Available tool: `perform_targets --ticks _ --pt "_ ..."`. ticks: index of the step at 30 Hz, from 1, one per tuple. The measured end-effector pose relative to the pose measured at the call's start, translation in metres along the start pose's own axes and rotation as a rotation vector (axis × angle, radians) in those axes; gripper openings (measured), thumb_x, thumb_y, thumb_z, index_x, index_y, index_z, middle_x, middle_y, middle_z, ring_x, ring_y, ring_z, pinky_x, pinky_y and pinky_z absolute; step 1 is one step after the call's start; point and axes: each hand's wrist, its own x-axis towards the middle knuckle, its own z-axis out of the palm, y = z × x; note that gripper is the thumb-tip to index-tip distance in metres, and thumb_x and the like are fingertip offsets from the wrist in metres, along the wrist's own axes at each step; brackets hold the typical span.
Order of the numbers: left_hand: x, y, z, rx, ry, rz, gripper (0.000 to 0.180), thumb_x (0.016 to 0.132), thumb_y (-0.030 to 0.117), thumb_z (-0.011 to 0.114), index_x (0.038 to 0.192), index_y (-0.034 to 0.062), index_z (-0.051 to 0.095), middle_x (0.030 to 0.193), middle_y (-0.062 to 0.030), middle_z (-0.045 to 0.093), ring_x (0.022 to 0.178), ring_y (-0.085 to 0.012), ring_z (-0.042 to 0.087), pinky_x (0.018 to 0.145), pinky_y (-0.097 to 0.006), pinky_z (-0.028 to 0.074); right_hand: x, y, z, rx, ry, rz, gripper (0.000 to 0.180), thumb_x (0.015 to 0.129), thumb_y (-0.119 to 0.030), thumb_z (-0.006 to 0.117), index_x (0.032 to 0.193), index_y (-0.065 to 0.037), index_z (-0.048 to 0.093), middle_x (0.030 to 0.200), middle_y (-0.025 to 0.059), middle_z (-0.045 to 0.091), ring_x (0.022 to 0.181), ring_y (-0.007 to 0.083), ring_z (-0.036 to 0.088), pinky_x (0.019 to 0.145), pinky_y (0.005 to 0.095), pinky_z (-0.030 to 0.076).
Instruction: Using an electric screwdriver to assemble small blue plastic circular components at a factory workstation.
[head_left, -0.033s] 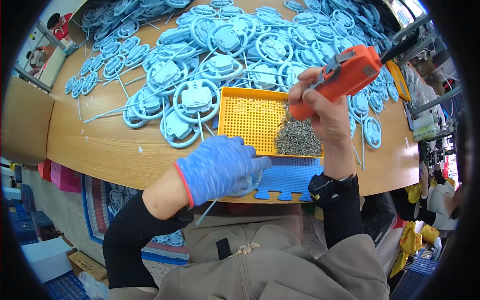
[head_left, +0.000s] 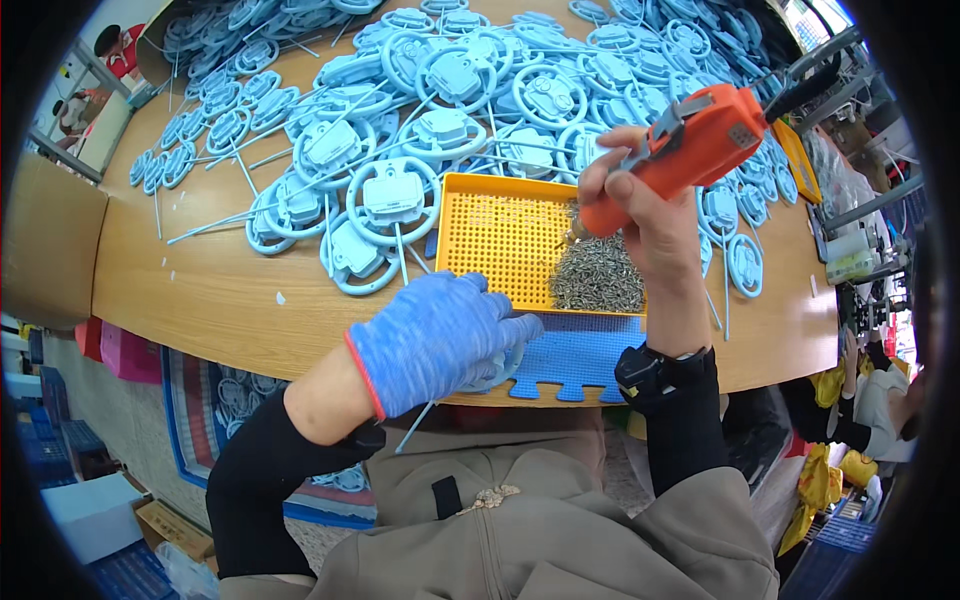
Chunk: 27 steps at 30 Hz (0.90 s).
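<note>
My right hand (head_left: 655, 215) is wrapped round an orange electric screwdriver (head_left: 705, 140). Its tip points down over a heap of small metal screws (head_left: 598, 275) in a yellow perforated tray (head_left: 500, 235). In a blue knit glove, my left hand (head_left: 435, 340) holds a light-blue plastic toy steering wheel (head_left: 495, 375) at the table's front edge, beside a blue foam mat (head_left: 565, 355). The glove covers most of that wheel; part of its rim and a thin stem show below the fingers.
Many similar blue wheels (head_left: 390, 195) with thin stems are piled across the wooden table (head_left: 200, 290). A cardboard box (head_left: 50, 240) stands at the left edge. Metal frame bars (head_left: 870, 205) run along the right. Other people are in the background, left and right.
</note>
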Motion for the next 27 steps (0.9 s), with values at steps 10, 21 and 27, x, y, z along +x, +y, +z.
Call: perform_targets --ticks 10,21,27 --pt "-0.036 0.055 0.081 -0.127 0.552 -0.397 0.056 0.063 0.027 0.079 0.116 0.014 0.062 0.122 -0.0188 0.054 0.12 -0.0443 0.047 0.093 -0.05 0.045 0.032 0.036 0.009 0.172 0.156 -0.112 0.033 0.08 -0.01 0.076 0.107 -0.001 0.058 0.084 0.0056 0.063 0.075 0.0164 0.064 0.076 0.0335 0.053" --pt "-0.026 0.031 0.092 -0.164 0.543 -0.147 0.041 0.069 0.019 0.072 0.11 0.0151 0.065 0.115 -0.0133 0.059 0.112 -0.0375 0.055 0.093 -0.052 0.045 0.044 0.056 0.014 0.022 0.159 -0.145 0.026 0.086 -0.014 0.07 0.104 -0.003 0.055 0.081 0.0046 0.061 0.078 0.0161 0.06 0.09 0.045 0.048" --pt "-0.033 0.022 0.078 0.007 0.559 -0.147 0.035 0.069 0.017 0.07 0.104 0.0132 0.067 0.112 -0.0115 0.062 0.106 -0.0338 0.057 0.091 -0.047 0.046 0.036 0.041 0.023 0.157 0.167 -0.196 0.021 0.083 -0.009 0.072 0.099 -0.003 0.059 0.082 0.0048 0.062 0.074 0.0154 0.061 0.081 0.0366 0.052"
